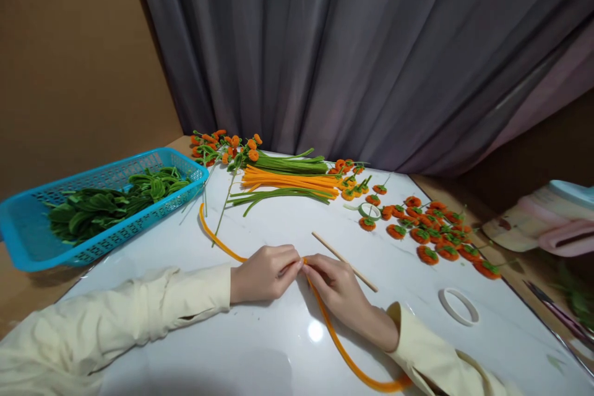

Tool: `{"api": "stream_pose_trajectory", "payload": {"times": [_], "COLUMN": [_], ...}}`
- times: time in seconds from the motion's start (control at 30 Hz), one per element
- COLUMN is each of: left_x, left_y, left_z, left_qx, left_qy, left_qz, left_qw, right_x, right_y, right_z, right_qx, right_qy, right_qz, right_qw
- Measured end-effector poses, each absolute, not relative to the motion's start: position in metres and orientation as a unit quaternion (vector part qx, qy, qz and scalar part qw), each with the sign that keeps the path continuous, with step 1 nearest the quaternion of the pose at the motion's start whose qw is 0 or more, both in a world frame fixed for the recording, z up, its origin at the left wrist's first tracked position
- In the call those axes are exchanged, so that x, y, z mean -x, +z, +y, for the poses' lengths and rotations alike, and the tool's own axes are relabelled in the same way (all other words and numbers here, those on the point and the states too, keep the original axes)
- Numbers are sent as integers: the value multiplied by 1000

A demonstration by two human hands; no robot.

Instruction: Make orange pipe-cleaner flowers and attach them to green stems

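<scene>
An orange pipe cleaner (pixel 341 346) runs through both hands above the white table top (pixel 223 346). My left hand (pixel 269 272) is closed in a pinch on it, and one length trails out behind toward the upper left. Fingertip to fingertip with it, my right hand (pixel 336 288) pinches the same pipe cleaner. From there the other length curves down to the right, under the right sleeve. The exact shape at the fingertips is mostly hidden. Just beyond the right hand lies a thin wooden stick (pixel 346 261).
A blue basket (pixel 32 260) of green leaves (pixel 93 207) stands left. Behind lie orange pipe cleaners (pixel 292 179), green pipe cleaners (pixel 292 164) and small orange flowers (pixel 223 145). Right are several orange persimmon-like pieces (pixel 420 235), green tape (pixel 370 211), a white ring (pixel 458 306) and scissors (pixel 552 303).
</scene>
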State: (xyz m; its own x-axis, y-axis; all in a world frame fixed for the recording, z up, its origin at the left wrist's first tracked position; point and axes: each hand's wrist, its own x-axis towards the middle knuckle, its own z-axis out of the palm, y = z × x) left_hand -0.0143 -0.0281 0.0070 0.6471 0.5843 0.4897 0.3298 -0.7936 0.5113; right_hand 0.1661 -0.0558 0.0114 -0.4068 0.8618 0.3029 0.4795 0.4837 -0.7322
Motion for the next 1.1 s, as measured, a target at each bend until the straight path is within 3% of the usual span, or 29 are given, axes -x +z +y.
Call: {"api": "stream_pose_trajectory", "payload": {"times": [0.47, 0.93, 1.1], "left_x": [13, 11, 12], "left_y": [4, 2, 0], "left_z": [-27, -26, -25], "left_qx": [-893, -889, -886], "left_qy": [330, 321, 313], "left_qz": [257, 274, 286], "left_qw": [167, 177, 186], "right_x": [-165, -169, -165], "right_y": [-9, -14, -12], "right_z": [-55, -51, -54], "right_qx": [373, 327, 324], "right_qy": [79, -147, -228], "right_qz": [-862, -889, -889], "right_qw": [335, 286, 230]}}
